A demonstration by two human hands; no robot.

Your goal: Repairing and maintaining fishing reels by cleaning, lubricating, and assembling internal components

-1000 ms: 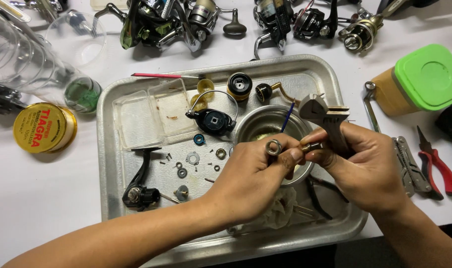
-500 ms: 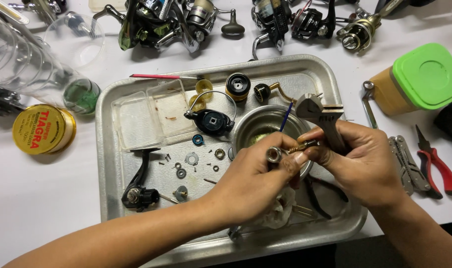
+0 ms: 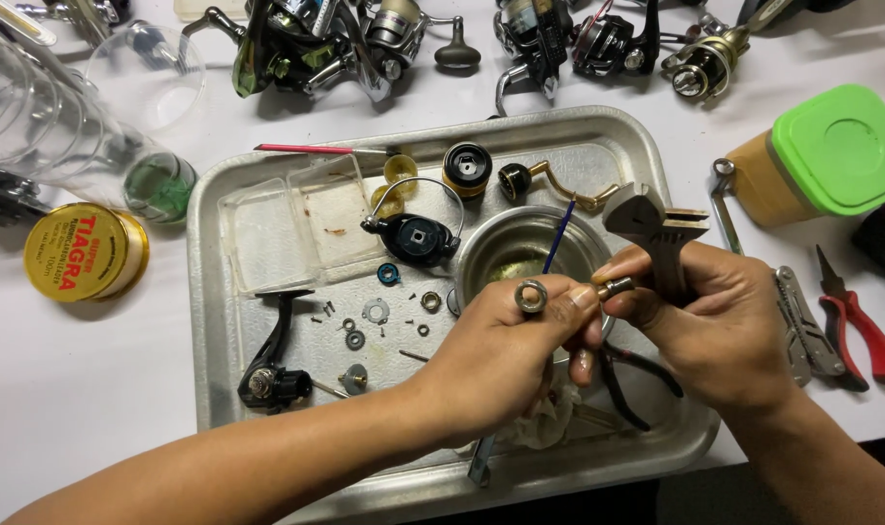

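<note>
Over a metal tray, my left hand pinches a small silver ring-shaped reel part between thumb and fingers. My right hand grips an adjustable wrench, jaws up, and also holds a small brass and silver shaft piece at its fingertips. The two hands touch above a small steel bowl with a blue stick in it. Black pliers and a white rag lie under my hands.
The tray holds a clear plastic lid, a black reel rotor, a reel body, a handle, washers and screws. Around it: several fishing reels, a yellow line spool, clear cups, a green-lidded container, red pliers, a multitool.
My hands stay together over the bowl; the ring in my left fingers and the shaft piece in my right have shifted only slightly. The wrench has barely moved.
</note>
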